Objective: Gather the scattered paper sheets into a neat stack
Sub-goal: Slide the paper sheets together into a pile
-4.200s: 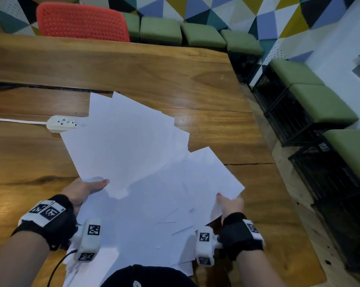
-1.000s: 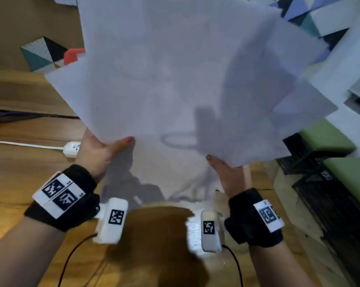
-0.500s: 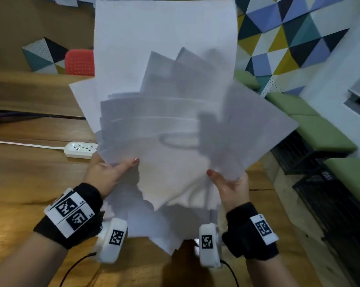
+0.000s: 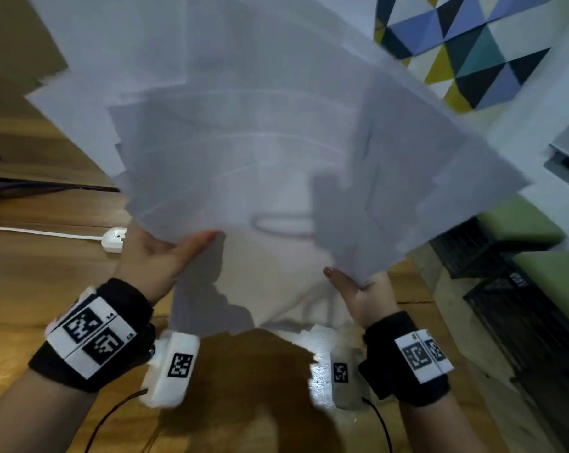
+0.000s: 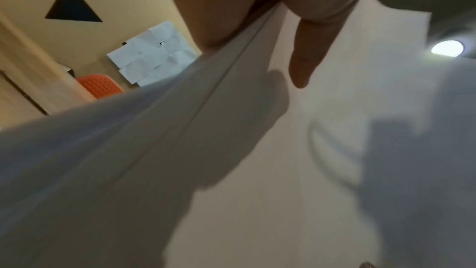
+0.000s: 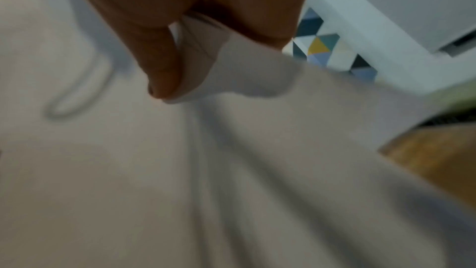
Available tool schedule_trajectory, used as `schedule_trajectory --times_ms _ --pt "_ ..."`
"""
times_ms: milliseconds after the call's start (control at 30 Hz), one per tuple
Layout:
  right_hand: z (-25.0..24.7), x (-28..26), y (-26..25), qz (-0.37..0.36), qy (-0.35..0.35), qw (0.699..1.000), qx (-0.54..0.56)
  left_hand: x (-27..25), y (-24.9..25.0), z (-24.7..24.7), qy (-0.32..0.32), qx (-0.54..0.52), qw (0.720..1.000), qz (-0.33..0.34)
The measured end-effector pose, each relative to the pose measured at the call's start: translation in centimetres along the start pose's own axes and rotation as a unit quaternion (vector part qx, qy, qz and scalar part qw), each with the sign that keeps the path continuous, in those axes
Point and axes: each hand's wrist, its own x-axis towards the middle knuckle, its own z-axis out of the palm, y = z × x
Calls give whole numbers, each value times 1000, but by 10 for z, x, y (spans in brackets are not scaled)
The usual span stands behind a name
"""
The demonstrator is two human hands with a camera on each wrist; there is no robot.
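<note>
Along the left edge of the wooden table (image 4: 31,289) a white power strip (image 4: 113,238) lies with its cord running off the frame; just right of it the left hand (image 4: 159,256) pinches the lower left margin of the paper sheets (image 4: 260,142), thumb on the near face and fingers behind, as the left wrist view confirms; the sheets stand raised off the table in a loose fan, corners splayed at different angles, so they look gathered but not yet squared; judging from this, the collecting is largely done, and what remains is to align the edges, probably by tapping them on the table, and to lay the stack down; further right the right hand (image 4: 361,292) clamps the lower right corner of the fan between thumb and fingers, the paper buckled in its grasp; whether a pale patch near the table's front edge is a stray sheet cannot be told; the fan hides most of the table behind it, its top is cut off, and both wrist views are blurred.
</note>
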Motion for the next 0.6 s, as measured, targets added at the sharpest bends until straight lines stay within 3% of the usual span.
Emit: schedule_trajectory --times_ms 200,333,433,600 --pt "15 -18 10 68 35 993 86 -16 -13 9 -19 -15 1000 -16" --pt "19 -26 21 146 5 985 93 -22 -25 7 -41 -52 992 -109" --pt "16 -24 18 117 17 989 88 -22 -34 7 -36 -22 990 -133" --pt "2 -18 -2 24 56 987 145 -21 -12 9 -20 -11 996 -90"
